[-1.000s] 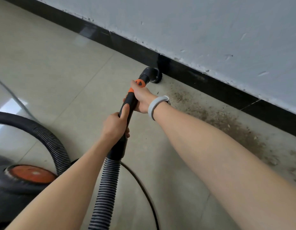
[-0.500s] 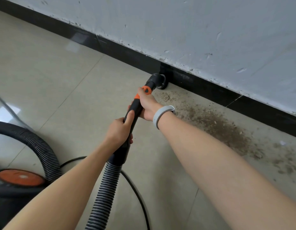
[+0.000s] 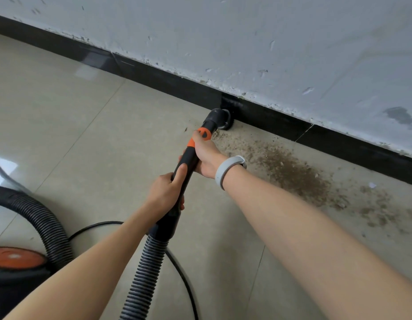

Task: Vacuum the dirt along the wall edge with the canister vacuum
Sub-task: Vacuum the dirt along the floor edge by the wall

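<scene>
- Head view: one rigid black plastic wand (image 3: 187, 162) with an orange collar slants down toward the wall; its round black brush nozzle (image 3: 220, 118) sits on the floor, touching the black skirting (image 3: 269, 117).
- One ribbed, flexible black hose (image 3: 145, 273) runs from the wand's lower end; a second ribbed stretch arcs at the left to the canister vacuum (image 3: 15, 269), black with a glossy orange disc.
- One thin black cord (image 3: 181, 276) curves over the smooth beige floor tiles (image 3: 84, 135).
- Gritty brown dirt (image 3: 290, 172) lies in a band right of the nozzle, just beside the skirting.
- The left hand (image 3: 164, 192) has its grip curled round the wand's lower part, thumb along the top.
- The right hand (image 3: 206, 153), wearing one pale grey wristband (image 3: 225, 169), wraps the wand higher up, near the orange collar, arm outstretched.
- The wall (image 3: 269, 42) is chipped, pale grey paint.
</scene>
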A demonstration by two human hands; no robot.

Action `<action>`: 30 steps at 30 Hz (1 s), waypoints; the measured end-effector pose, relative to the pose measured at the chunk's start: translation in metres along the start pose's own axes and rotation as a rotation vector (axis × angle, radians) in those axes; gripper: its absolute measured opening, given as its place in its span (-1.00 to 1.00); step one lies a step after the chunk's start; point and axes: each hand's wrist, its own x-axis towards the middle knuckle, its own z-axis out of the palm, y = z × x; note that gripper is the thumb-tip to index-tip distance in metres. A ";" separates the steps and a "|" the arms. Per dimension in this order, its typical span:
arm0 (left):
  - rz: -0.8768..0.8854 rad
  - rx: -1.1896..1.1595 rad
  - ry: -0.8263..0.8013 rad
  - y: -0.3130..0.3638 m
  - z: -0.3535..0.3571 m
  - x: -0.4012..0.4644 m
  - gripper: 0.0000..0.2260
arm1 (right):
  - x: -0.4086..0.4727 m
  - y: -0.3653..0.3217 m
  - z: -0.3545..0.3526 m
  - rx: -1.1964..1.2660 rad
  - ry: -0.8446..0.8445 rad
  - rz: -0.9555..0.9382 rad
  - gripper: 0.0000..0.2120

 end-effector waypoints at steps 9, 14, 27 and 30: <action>0.040 0.038 -0.076 0.004 0.023 -0.009 -0.51 | -0.014 0.005 -0.030 0.039 0.060 0.012 -0.68; 0.068 0.059 -0.110 0.008 0.035 -0.012 -0.53 | -0.023 0.007 -0.048 0.067 0.092 0.018 -0.64; 0.136 0.133 -0.202 0.021 0.072 -0.021 -0.55 | -0.039 0.015 -0.097 0.120 0.207 0.011 -0.68; 0.145 0.132 -0.232 0.025 0.079 -0.023 -0.56 | -0.042 0.017 -0.108 0.148 0.226 0.009 -0.69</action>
